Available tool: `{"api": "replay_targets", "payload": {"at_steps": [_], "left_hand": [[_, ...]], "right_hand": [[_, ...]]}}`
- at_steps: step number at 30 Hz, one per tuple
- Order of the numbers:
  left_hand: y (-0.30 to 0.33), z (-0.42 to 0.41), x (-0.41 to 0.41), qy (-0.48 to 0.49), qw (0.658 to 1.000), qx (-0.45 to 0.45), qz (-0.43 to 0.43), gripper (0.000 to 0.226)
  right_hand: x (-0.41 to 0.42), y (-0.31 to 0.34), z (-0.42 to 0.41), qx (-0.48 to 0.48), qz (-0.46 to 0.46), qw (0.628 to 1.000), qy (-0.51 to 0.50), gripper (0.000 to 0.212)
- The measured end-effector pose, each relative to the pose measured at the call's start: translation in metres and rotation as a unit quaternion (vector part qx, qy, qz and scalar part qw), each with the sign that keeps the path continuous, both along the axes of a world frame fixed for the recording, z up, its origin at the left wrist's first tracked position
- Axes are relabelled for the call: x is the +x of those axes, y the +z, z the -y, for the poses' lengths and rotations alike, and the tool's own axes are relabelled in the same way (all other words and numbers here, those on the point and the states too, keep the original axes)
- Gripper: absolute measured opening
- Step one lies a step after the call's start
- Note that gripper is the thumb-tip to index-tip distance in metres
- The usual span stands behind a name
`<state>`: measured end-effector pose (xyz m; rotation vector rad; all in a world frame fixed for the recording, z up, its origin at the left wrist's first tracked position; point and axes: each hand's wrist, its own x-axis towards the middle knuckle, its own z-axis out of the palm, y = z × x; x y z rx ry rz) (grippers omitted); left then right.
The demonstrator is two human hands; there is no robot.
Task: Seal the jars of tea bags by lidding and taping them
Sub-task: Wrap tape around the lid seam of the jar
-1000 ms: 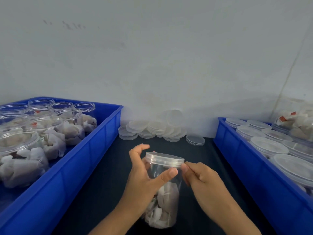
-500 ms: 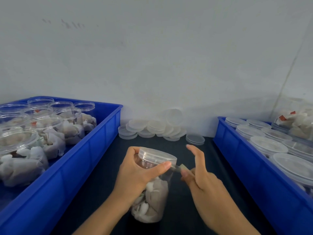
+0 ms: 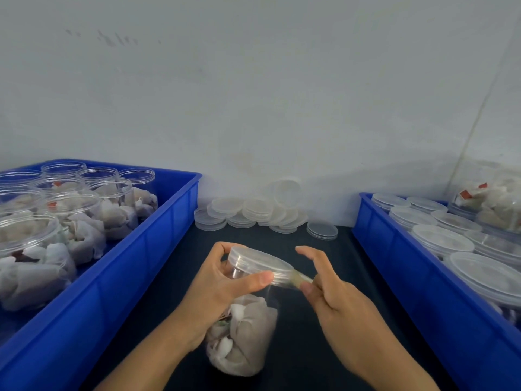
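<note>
Left grip (image 3: pixel 222 289) wraps the lidded jar (image 3: pixel 245 314), tilted over the desk (image 3: pixel 169 277) between two bins; right grip (image 3: pixel 335 294) pinches a tape strip (image 3: pixel 300 277) at the lid (image 3: pixel 260 265), forefinger raised.

A lidded jar (image 3: pixel 239 328) of tea bags sits tilted at the centre of the desk (image 3: pixel 324 348), held between two hands: the left hand (image 3: pixel 217 289) on its left side, the right hand (image 3: pixel 335 300) just to its right, pinching a strip of tape (image 3: pixel 300 278) that runs to the lid (image 3: pixel 260 265). A crate (image 3: pixel 118 277) of open jars (image 3: pixel 70 218) stands to the left, a crate (image 3: pixel 417 283) of lidded jars (image 3: pixel 442 239) to the right. Spare lids (image 3: pixel 255 211) lie stacked behind, against the wall (image 3: pixel 253 94).
</note>
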<state>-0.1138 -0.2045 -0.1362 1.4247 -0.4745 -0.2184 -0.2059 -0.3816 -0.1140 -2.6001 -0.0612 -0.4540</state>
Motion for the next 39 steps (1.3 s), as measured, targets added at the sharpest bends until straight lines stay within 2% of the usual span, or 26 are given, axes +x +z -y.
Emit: {"api": "replay_targets", "payload": {"at_steps": [6,10,13,15,18,20,24,26,28,30,32,35,37,39], "left_hand": [[-0.001,0.002,-0.001,-0.016,1.0,-0.008,-0.006,0.087],[-0.003,0.004,-0.001,-0.018,1.0,-0.016,-0.007,0.09],[-0.003,0.005,-0.003,-0.021,1.0,-0.002,0.014,0.084],[-0.003,0.004,-0.004,-0.009,0.999,0.023,0.036,0.072],[-0.003,0.003,-0.004,0.049,0.99,0.086,0.105,0.056],[-0.002,0.005,-0.007,0.129,0.975,0.105,0.145,0.049],[-0.002,0.015,-0.022,0.268,0.915,0.163,0.254,0.033],[-0.004,0.02,-0.029,0.26,0.896,0.227,0.279,0.044],[-0.004,0.023,-0.033,0.231,0.907,0.248,0.249,0.068],[-0.001,0.023,-0.028,0.218,0.921,0.247,0.206,0.079],[0.0,0.019,-0.021,0.204,0.929,0.251,0.177,0.082],[-0.002,0.015,-0.012,0.189,0.94,0.235,0.159,0.08],[-0.003,0.015,-0.01,0.187,0.947,0.215,0.148,0.076],[-0.004,0.015,-0.01,0.184,0.95,0.204,0.146,0.075]], "right_hand": [[0.003,-0.004,-0.005,-0.081,0.024,0.996,-0.035,0.041],[0.006,-0.008,-0.009,-0.097,0.023,0.994,-0.049,0.035],[0.007,-0.01,-0.013,-0.088,0.017,0.994,-0.06,0.037],[0.006,-0.012,-0.015,-0.078,0.015,0.995,-0.064,0.041],[0.002,-0.013,-0.017,-0.069,0.029,0.994,-0.074,0.036],[0.002,-0.013,-0.021,-0.076,0.043,0.993,-0.082,0.032],[0.0,-0.013,-0.032,-0.067,0.035,0.992,-0.098,0.034],[0.0,-0.011,-0.034,-0.062,0.002,0.992,-0.111,0.043],[0.001,-0.008,-0.035,-0.061,-0.046,0.991,-0.112,0.06],[0.003,-0.006,-0.036,-0.064,-0.08,0.989,-0.102,0.067],[0.006,-0.006,-0.036,-0.04,-0.09,0.991,-0.093,0.062],[0.005,-0.008,-0.04,0.046,-0.083,0.992,-0.085,0.054],[0.004,-0.012,-0.039,0.145,-0.039,0.986,-0.077,0.045],[0.003,-0.015,-0.034,0.249,-0.046,0.965,-0.061,0.039]]}}
